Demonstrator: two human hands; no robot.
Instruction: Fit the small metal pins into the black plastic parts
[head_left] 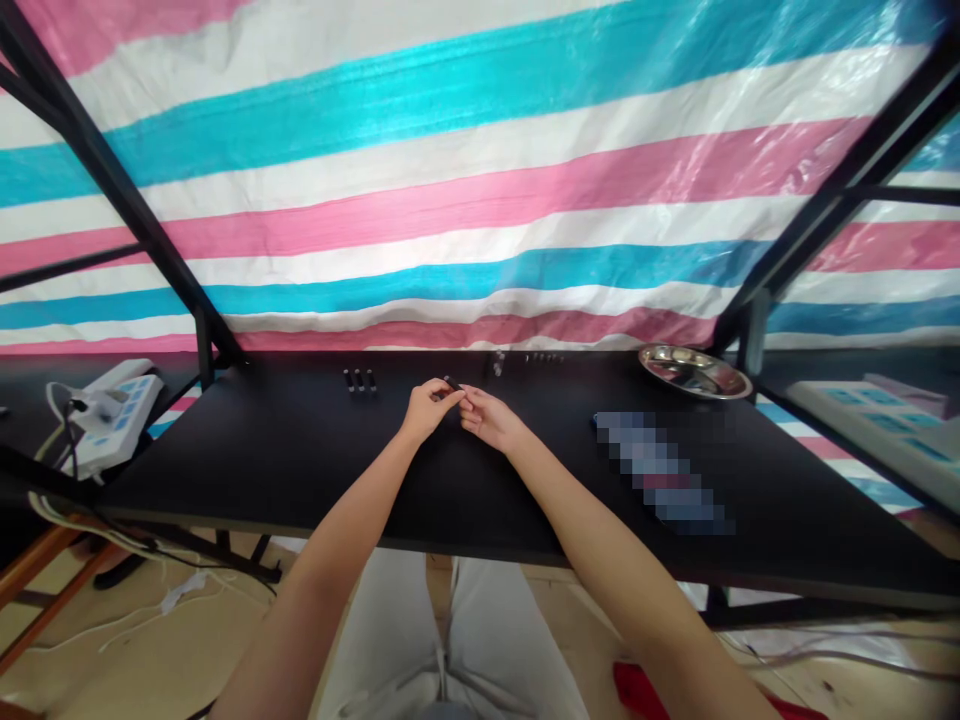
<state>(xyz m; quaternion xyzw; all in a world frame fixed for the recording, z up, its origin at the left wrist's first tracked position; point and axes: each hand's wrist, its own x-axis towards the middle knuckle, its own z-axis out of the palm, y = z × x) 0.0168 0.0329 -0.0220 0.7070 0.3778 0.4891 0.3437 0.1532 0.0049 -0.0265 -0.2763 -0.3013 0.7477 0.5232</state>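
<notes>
My left hand [429,410] and my right hand [489,416] meet over the middle of the black table [300,450]. Between their fingertips is a small dark cylinder [453,383], too small to name its kind. Both hands are closed in a pinch around it, and the fingers hide part of it. To the left of my hands, three short black cylinders [360,380] with pale ends stand in a row. Behind my right hand lie a few small clear or silvery pieces [499,363], with several tiny pieces [544,357] in a line to their right.
A shiny round metal dish [694,371] sits at the back right. Nearer lies a long blurred-out blue object [660,470]. Black frame posts [142,230] flank the table, with a striped plastic sheet [465,200] behind. A white power strip [120,420] is at far left.
</notes>
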